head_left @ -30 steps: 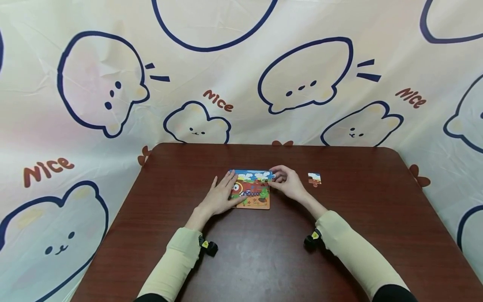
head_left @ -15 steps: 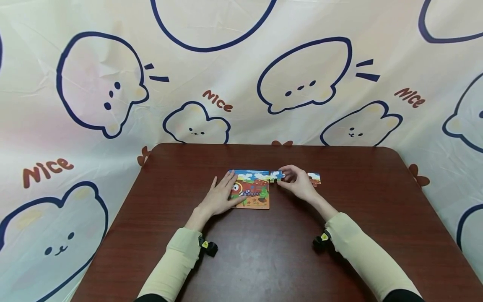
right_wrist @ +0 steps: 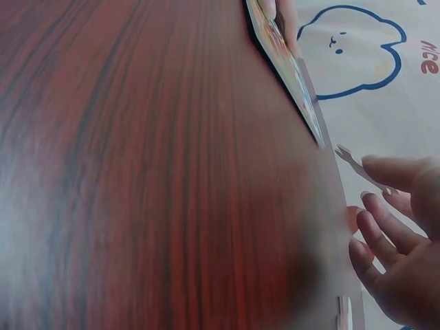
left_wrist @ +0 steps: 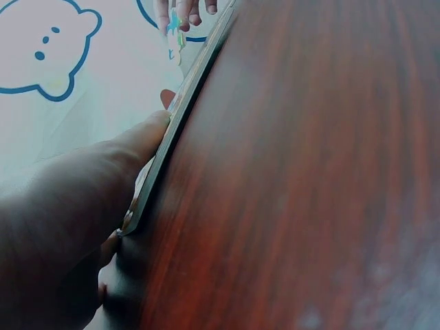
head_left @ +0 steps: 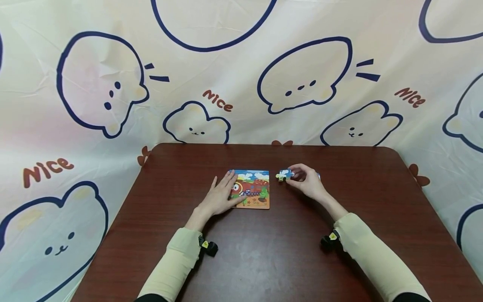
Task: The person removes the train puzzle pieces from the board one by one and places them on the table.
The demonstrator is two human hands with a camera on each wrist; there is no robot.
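A square jigsaw puzzle (head_left: 258,188) with a red train picture lies near the middle of the table. My left hand (head_left: 217,198) rests on its left side, fingers straight and thumb across the lower part. To the right of the puzzle, my right hand (head_left: 310,184) pinches a blue and white puzzle piece (head_left: 284,174) between thumb and fingers. That puzzle piece (right_wrist: 354,163) appears edge-on in the right wrist view, raised off the table and apart from the puzzle. Another puzzle piece (head_left: 319,176) lies mostly hidden behind the right hand.
The dark brown wooden table (head_left: 249,251) has its far edge just beyond the puzzle. Behind and beside it hangs a pale curtain (head_left: 241,75) with cartoon outlines. A small black camera (head_left: 330,242) sits on the right wrist.
My right hand has drawn the pinched piece rightward, away from the puzzle's upper right corner. It now covers most of the other piece. The left hand has stayed put.
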